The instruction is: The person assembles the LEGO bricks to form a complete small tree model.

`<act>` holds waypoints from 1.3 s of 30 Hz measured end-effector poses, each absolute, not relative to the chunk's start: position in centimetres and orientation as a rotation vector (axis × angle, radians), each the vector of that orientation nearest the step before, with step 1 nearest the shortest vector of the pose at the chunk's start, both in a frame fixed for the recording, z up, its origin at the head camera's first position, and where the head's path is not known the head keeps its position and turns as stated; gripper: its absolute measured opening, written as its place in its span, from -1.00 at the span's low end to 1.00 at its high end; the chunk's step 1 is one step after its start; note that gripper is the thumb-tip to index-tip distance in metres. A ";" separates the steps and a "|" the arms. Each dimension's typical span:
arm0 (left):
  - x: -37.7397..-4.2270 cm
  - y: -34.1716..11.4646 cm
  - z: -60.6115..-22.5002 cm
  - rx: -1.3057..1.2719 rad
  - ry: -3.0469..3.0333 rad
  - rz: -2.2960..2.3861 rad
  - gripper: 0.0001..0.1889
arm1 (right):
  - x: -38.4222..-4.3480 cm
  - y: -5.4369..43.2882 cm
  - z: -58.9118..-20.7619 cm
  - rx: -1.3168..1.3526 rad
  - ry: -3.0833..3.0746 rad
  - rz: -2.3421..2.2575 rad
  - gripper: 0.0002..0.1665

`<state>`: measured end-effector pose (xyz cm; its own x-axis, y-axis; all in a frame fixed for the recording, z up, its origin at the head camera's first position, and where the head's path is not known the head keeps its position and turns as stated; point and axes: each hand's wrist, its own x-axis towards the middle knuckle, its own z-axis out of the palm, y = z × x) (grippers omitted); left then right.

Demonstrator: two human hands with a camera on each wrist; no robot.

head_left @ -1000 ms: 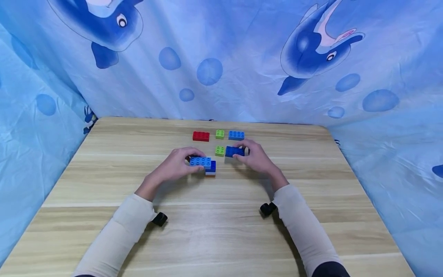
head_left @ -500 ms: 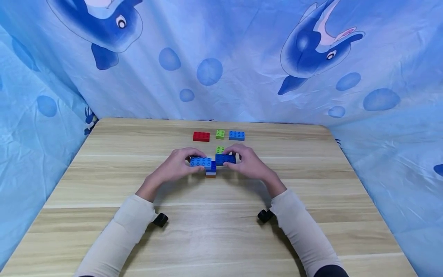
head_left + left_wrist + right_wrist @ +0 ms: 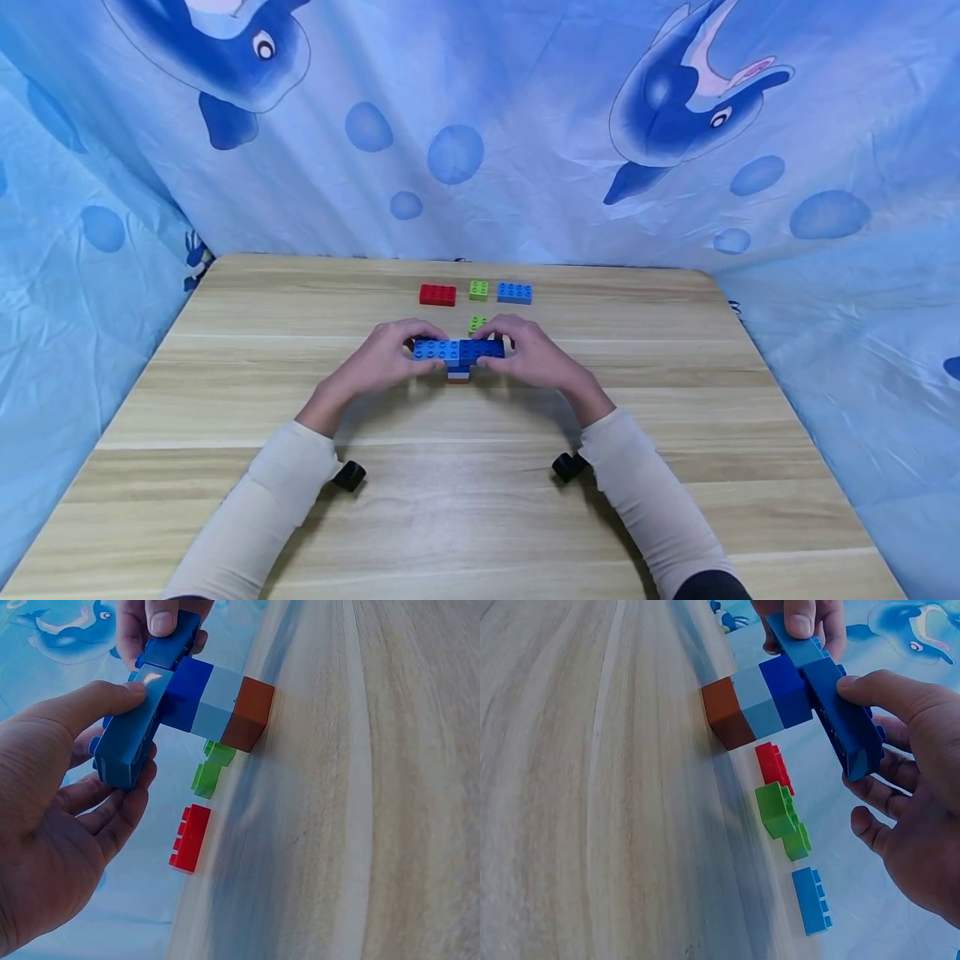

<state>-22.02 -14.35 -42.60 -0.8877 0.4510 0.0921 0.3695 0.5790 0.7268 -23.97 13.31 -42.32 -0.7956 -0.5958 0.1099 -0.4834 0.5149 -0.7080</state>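
Observation:
My left hand pinches a light blue building brick between thumb and fingers. Opposite it, my right hand grips a dark blue brick the same way. The two long bricks meet end to end over a small stack on the table. In the left wrist view that stack shows a blue brick, a pale blue brick and a brown brick at the bottom. Both long bricks jut out sideways past the stack, forming a T shape with it.
Behind the hands lie a red brick, a green brick and another blue brick in a row. A second green brick sits nearer, partly hidden by the right hand. The wooden table meets a dolphin-print curtain.
My right hand has carried the dark blue brick left and toward me, from beside the near green brick onto the stack against the light blue brick. The left hand stays in place.

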 end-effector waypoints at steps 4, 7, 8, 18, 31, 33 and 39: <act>-22.0 -14.4 -42.5 0.689 2.700 1.200 -0.63 | -24.0 13.1 -42.5 -0.917 2.591 -1.164 -0.62; -21.9 -14.4 -42.5 0.686 2.701 1.196 -0.62 | -24.0 12.9 -42.5 -0.913 2.586 -1.190 -0.62; -21.9 -14.4 -42.5 0.686 2.700 1.196 -0.62 | -23.9 12.8 -42.6 -0.915 2.584 -1.200 -0.62; -22.0 -14.4 -42.5 0.703 2.689 1.211 -0.63 | -23.9 12.5 -42.8 -0.972 2.583 -1.246 -0.64; -22.1 -14.4 -42.5 0.704 2.679 1.216 -0.65 | -24.0 12.3 -42.9 -0.997 2.574 -1.237 -0.66; -22.1 -14.4 -42.5 0.703 2.678 1.217 -0.65 | -24.0 12.3 -42.9 -0.996 2.574 -1.234 -0.65; -22.2 -14.4 -42.5 0.700 2.686 1.210 -0.65 | -24.0 12.2 -42.8 -0.977 2.583 -1.215 -0.65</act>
